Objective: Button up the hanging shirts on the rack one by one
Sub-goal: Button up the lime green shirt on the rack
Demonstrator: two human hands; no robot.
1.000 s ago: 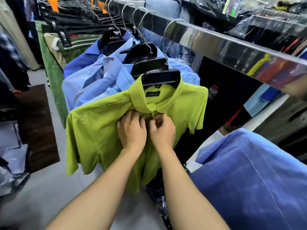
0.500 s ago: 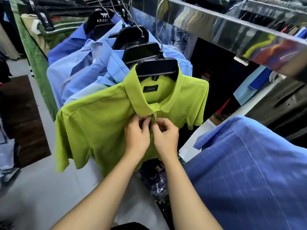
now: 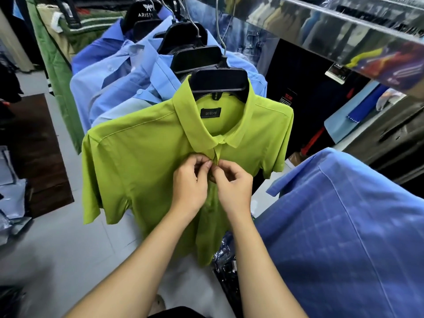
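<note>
A lime-green short-sleeved shirt (image 3: 142, 161) hangs on a black hanger (image 3: 219, 84) from the shiny metal rack rail (image 3: 321, 26), front towards me. Its collar is closed at the top. My left hand (image 3: 188, 182) pinches the left edge of the placket just below the collar. My right hand (image 3: 234, 183) pinches the right edge at the same spot, fingertips meeting the left hand's. The button itself is hidden between my fingers. Behind the green shirt hang several light blue shirts (image 3: 119, 88) on black hangers.
A blue checked shirt (image 3: 344, 237) hangs close at my right. Green and khaki garments (image 3: 52, 53) hang at the far left of the rack. Plastic-wrapped dark clothes (image 3: 226, 267) lie on the floor below the shirt. A dark wooden panel (image 3: 34, 152) lies on the grey floor at left.
Both hands have slid a little down the placket from under the collar, and the collar's top now sits closed. The view has moved closer to the shirt.
</note>
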